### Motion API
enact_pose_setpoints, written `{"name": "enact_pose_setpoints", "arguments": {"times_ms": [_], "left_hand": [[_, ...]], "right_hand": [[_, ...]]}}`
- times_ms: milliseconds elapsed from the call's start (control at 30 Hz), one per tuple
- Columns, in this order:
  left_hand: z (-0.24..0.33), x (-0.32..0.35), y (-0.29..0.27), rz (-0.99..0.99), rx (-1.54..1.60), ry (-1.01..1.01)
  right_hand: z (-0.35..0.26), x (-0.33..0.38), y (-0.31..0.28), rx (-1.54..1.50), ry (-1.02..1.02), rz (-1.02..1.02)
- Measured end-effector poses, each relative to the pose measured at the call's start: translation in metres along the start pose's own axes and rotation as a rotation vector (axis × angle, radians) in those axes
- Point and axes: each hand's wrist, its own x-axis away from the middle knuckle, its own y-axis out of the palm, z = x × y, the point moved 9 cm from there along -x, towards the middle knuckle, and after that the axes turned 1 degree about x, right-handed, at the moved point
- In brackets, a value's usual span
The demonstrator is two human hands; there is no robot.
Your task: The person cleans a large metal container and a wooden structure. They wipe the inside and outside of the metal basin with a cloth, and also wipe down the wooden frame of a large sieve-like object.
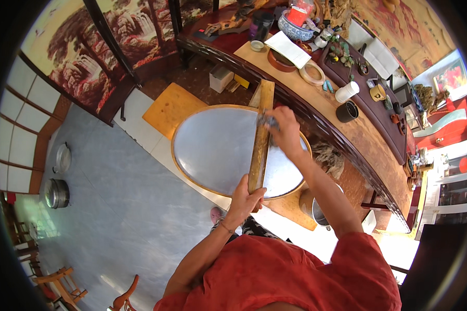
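Metal vessels [57,193] stand on a grey floor [114,207] at left, near a painted screen [91,57] of red-brown landscapes. An orange-yellow board [168,106] shows beside a round grey panel [213,150] with a yellowish rim, shiny at mid-room. The left hand [242,202] wraps the near end of a wooden bar [260,150] — it crosses over the panel — while the right hand [287,133] pinches a greyish wad [267,121] (material unclear) against its farther half. At right, a long table [371,145] bears white and dark cups [347,111].

A long table [372,146] (with cups [343,113]) suggests a tearoom.
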Motion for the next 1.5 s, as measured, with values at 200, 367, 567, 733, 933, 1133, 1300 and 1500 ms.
{"name": "enact_pose_setpoints", "arguments": {"times_ms": [200,367,567,733,933,1133,1300,1500], "left_hand": [[0.002,0.002,-0.005,-0.006,0.038,-0.001],[0.002,-0.001,0.002,-0.038,0.002,-0.009],[0.003,0.002,-0.006,-0.005,0.021,-0.005],[-0.001,0.005,-0.006,0.015,-0.07,-0.007],[-0.002,0.003,-0.005,0.024,-0.019,0.025],[0.005,0.004,-0.003,0.038,-0.029,0.0],[-0.001,0.002,-0.006,0.069,0.008,0.056],[0.001,0.004,-0.004,0.086,-0.031,0.054]], "right_hand": [[-0.062,0.105,-0.001,-0.156,0.072,-0.135],[0.002,0.045,-0.005,-0.141,0.248,0.055],[-0.065,0.08,-0.003,-0.114,-0.076,-0.11],[-0.048,0.019,0.014,0.224,-0.249,-0.159],[-0.041,0.003,0.038,0.34,-0.242,-0.257],[-0.072,0.019,0.033,0.348,-0.392,-0.338],[-0.056,0.0,0.03,0.414,-0.262,-0.182],[-0.058,0.008,0.033,0.421,-0.42,-0.328]]}}
